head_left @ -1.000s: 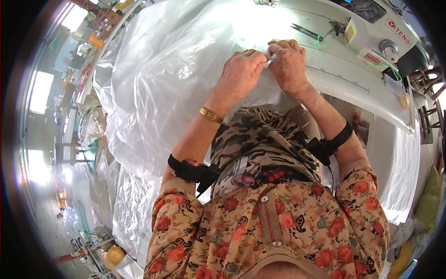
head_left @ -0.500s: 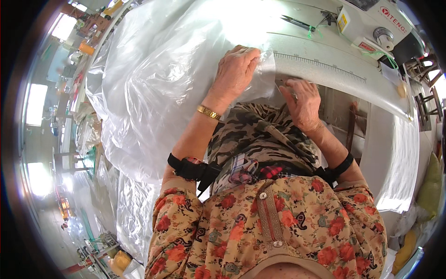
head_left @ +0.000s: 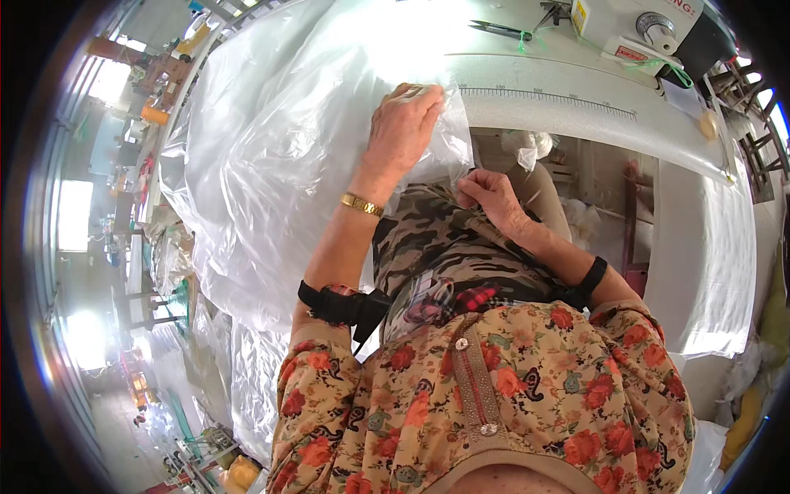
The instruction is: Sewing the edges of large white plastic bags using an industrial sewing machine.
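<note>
A large sheet of clear plastic film (head_left: 271, 165) lies heaped over the white sewing table (head_left: 576, 90) and hangs down to my left. My left hand (head_left: 403, 123), with a gold bracelet on its wrist, presses flat on the film at the table's front edge. Below the table edge, over my lap, my right hand (head_left: 490, 193) pinches the lower edge of the same film. A white sewing machine (head_left: 634, 25) stands at the back right of the table.
Scissors (head_left: 502, 31) lie on the table behind the film. A printed ruler strip (head_left: 551, 97) runs along the table's front edge. More plastic sheeting (head_left: 239, 370) hangs at my left side. Shelves and workshop clutter (head_left: 140, 123) fill the far left.
My right hand has dropped from the table top down below the table edge toward my lap. The left hand stays on the film, now lower in view.
</note>
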